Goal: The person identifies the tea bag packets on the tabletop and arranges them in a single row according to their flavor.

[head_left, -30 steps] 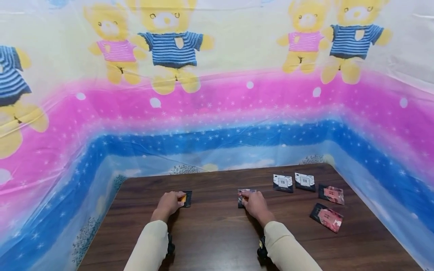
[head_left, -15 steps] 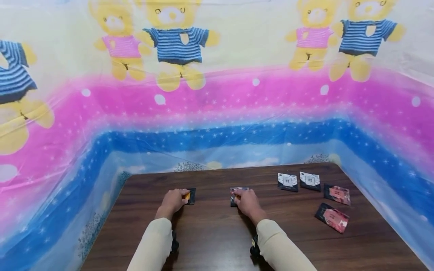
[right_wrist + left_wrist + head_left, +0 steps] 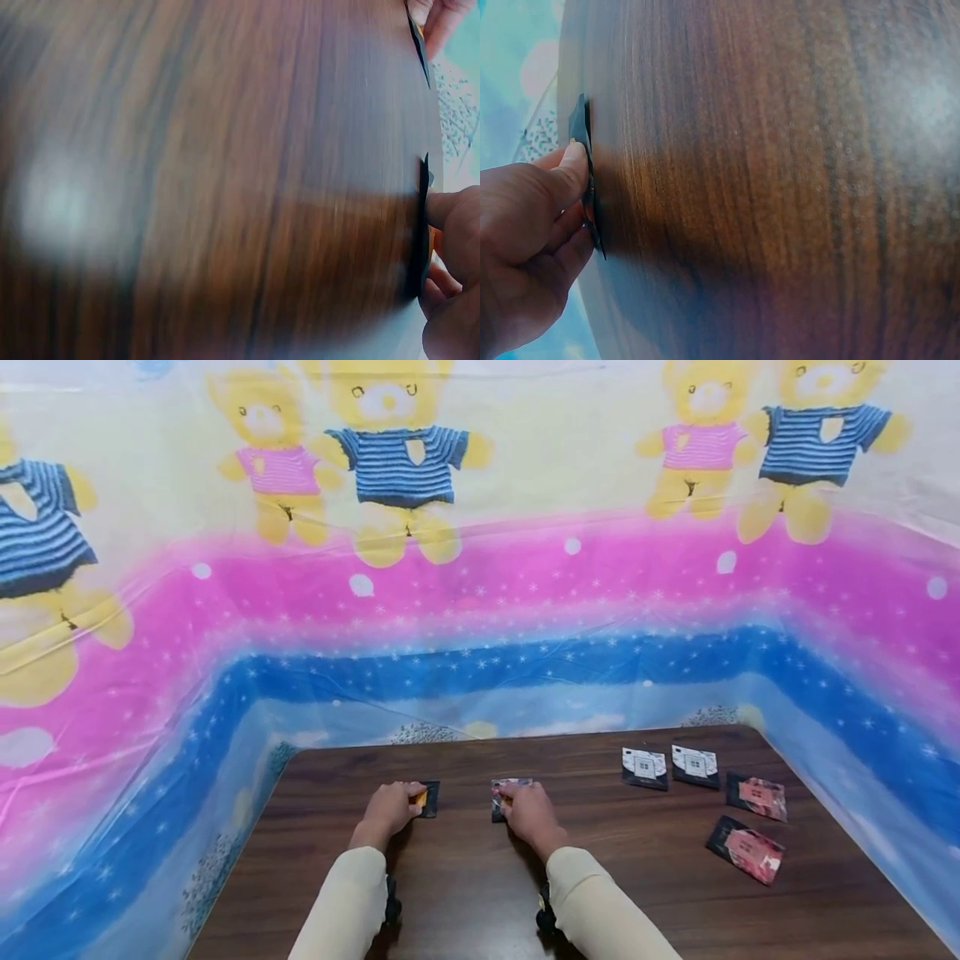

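Between the left hand's thumb and fingers, a dark packet with an orange patch is pinched, jutting out on the hand's right. Just across a gap, the right hand pinches a dark-and-pale packet on that hand's left side, low over the brown table. Farther to the right hand's right lie two white-and-black packets, then two red-and-black packets. Beyond both hands hangs a bear-print cloth.
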Available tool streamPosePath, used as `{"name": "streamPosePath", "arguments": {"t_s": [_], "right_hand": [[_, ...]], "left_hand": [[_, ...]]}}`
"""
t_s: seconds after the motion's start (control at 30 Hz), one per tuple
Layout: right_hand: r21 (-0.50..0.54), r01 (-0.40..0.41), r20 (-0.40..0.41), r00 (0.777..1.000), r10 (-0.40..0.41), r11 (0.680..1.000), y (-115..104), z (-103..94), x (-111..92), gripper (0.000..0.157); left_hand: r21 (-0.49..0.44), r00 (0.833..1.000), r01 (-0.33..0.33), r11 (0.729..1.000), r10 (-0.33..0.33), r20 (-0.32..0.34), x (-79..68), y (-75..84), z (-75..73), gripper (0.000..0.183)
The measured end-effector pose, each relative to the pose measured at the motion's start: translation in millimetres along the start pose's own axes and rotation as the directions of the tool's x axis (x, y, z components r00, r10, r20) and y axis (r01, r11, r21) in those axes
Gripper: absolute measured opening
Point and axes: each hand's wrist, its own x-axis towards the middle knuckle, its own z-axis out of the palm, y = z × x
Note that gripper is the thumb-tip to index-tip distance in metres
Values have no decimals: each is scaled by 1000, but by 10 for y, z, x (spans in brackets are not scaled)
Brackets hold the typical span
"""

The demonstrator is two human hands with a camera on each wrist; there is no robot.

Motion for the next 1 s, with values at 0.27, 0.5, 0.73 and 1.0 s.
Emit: {"name": "streamPosePath", "arguments": {"t_s": [0.27, 0.5, 0.73, 1.0], "right_hand": [[-32, 21, -5, 1000, -21, 999, -213, 134, 16, 28], [3, -30, 40, 999, 30, 1000, -403, 152, 48, 34], [-16, -30, 54, 998, 31, 999, -555, 218, 132, 33], [-36, -18, 59, 998, 21, 999, -612, 271, 165, 34]], "left_hand": [[-11, 1000, 8, 1000, -8, -5, -25, 1, 38, 46], [-17, 1000, 8, 1000, -9, -16, -5, 17, 0, 46], [-12, 999, 37, 999, -37, -16, 19, -27, -34, 45], [14, 1000, 20, 1000, -20, -7, 14, -1, 7, 44]]}}
